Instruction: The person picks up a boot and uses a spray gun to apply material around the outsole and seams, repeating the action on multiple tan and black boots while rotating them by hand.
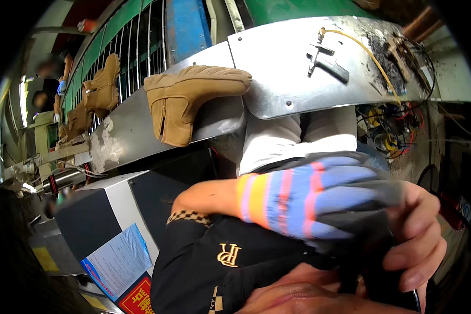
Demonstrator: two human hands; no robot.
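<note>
My left hand [324, 201] wears a blue knit glove with dark coated fingers and an orange and pink cuff. It reaches across my chest, its fingers stretched out to the right with slight gaps between them. Its fingertips meet my bare right hand [416, 235]. The right hand's fingers are curled round something dark that I cannot make out, close to my body. A tan ankle boot [180, 102] with a side zip lies on its side on the metal bench, sole upward. Farther right on the bench lies a metal spray gun [327, 63], apart from both hands.
A yellow hose [369, 52] runs from the gun across the metal bench [277, 73]. More tan boots [102, 86] stand by a wire rack at the far left. A dark machine housing [89, 225] is at my left. Tangled wires [390, 131] lie right of my legs.
</note>
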